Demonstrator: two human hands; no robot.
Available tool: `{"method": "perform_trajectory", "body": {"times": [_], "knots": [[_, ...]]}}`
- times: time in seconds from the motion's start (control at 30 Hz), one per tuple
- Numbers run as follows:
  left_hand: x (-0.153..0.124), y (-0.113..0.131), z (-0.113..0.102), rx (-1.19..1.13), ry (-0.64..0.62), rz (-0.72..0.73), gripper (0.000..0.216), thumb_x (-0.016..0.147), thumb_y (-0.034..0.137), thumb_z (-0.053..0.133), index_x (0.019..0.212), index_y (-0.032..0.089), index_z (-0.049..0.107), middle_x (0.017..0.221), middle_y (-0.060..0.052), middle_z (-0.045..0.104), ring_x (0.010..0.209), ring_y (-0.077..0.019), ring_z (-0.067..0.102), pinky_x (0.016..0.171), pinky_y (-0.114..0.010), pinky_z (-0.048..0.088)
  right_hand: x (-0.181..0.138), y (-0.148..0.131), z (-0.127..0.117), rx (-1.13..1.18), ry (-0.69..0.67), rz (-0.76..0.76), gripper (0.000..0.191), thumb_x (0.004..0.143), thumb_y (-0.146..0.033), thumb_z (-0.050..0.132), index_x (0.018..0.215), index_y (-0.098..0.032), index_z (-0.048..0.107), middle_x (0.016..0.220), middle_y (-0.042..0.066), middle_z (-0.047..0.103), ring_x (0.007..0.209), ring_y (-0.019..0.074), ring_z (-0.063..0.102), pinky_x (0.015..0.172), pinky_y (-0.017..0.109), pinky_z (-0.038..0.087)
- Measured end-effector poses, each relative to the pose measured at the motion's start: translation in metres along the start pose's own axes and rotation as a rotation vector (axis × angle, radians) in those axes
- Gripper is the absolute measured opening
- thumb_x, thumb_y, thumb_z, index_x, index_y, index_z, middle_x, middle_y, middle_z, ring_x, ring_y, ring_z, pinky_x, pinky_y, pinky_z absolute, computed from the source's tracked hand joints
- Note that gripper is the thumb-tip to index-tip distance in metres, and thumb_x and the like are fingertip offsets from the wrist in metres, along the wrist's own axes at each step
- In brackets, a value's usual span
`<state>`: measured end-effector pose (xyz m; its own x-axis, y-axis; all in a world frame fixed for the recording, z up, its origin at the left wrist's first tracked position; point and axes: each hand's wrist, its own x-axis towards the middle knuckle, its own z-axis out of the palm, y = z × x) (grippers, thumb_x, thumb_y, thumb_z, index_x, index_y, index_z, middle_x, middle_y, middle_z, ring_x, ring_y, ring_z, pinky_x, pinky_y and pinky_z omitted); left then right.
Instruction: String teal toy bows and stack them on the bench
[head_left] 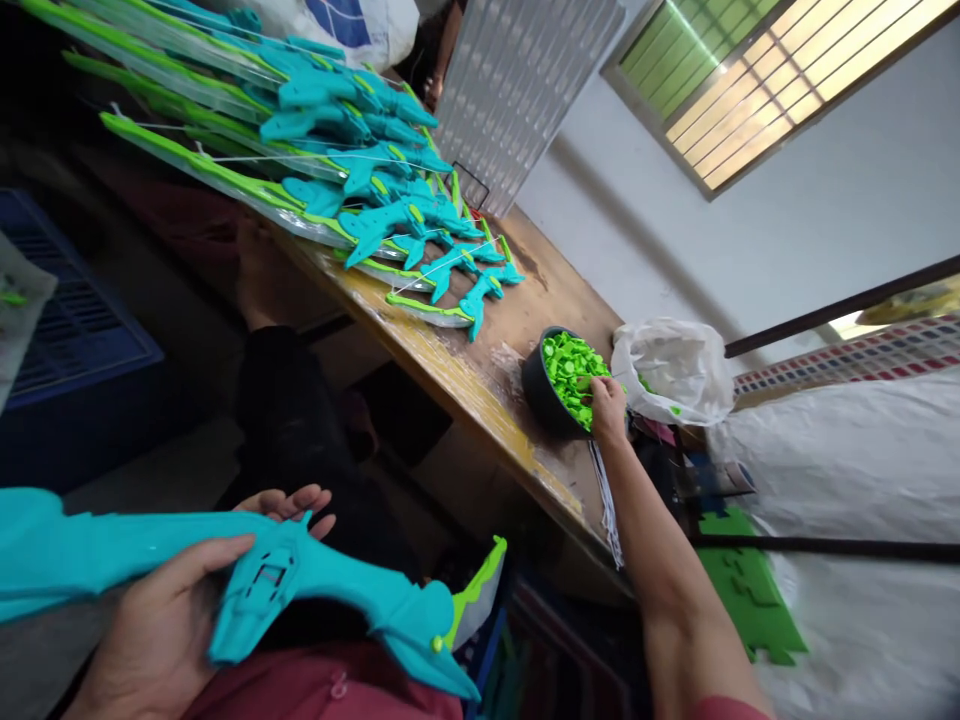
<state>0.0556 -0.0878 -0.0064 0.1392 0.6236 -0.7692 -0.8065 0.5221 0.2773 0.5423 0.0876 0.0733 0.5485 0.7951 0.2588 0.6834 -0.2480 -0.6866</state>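
Observation:
My left hand (154,625) is wrapped round the middle of a turquoise plastic toy bow (337,580), at the lower left above my lap. A jagged green-and-clear limb (476,595) sticks up at its right end; the left end runs out of view. With my arm stretched to the table, my right hand (609,405) is at the right side of a black bowl (544,395). Its fingertips are pinched among the small green plastic pieces (570,365) heaped there, and partly hidden.
Several turquoise toy bows (390,215) with green limbs and white strings lie stacked on the wooden table (495,400). A white plastic bag (675,370) stands beyond the bowl. White strings (606,500) hang over the table edge. At the left is a blue crate (82,300); someone's arm (442,60) shows behind.

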Motion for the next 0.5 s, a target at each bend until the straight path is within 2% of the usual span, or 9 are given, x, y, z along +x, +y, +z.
{"method": "perform_trajectory", "body": {"times": [0.13,0.27,0.37,0.5], "knots": [[-0.003,-0.003,-0.002,0.011,-0.041,0.082,0.038,0.067,0.014,0.069,0.105,0.015,0.069,0.116,-0.018,0.079,0.114,-0.0370,0.074,0.097,-0.051,0.063,-0.035,-0.031,0.015,0.206,-0.066,-0.055,0.037,0.096,-0.055,0.058,0.090,-0.019,0.057,0.073,-0.001,0.062,0.057,0.0131,0.059,0.055,0.026,0.052],[-0.001,-0.008,-0.008,-0.013,-0.116,0.062,0.036,0.070,0.016,0.065,0.107,0.013,0.066,0.114,-0.021,0.078,0.116,-0.0379,0.072,0.105,-0.060,0.056,-0.104,-0.067,0.027,0.360,-0.285,-0.095,0.037,0.086,-0.055,0.071,0.097,-0.020,0.064,0.082,0.003,0.068,0.062,0.0157,0.063,0.055,0.027,0.052],[0.004,-0.010,-0.020,-0.008,-0.214,0.031,0.036,0.068,0.018,0.065,0.104,0.017,0.064,0.119,-0.018,0.077,0.114,-0.0403,0.073,0.106,-0.067,0.050,-0.166,-0.094,0.036,0.353,-0.610,-0.201,0.025,0.095,-0.044,0.071,0.107,-0.022,0.073,0.081,0.004,0.069,0.065,0.0166,0.064,0.061,0.029,0.055],[0.005,-0.011,-0.034,0.014,-0.299,0.033,0.036,0.062,0.016,0.066,0.097,0.019,0.065,0.120,-0.013,0.077,0.112,-0.0406,0.073,0.107,-0.065,0.047,-0.243,-0.122,0.058,0.390,-1.121,-0.360,0.023,0.103,-0.038,0.061,0.116,-0.025,0.075,0.083,0.003,0.065,0.068,0.0150,0.064,0.063,0.028,0.055]]}}
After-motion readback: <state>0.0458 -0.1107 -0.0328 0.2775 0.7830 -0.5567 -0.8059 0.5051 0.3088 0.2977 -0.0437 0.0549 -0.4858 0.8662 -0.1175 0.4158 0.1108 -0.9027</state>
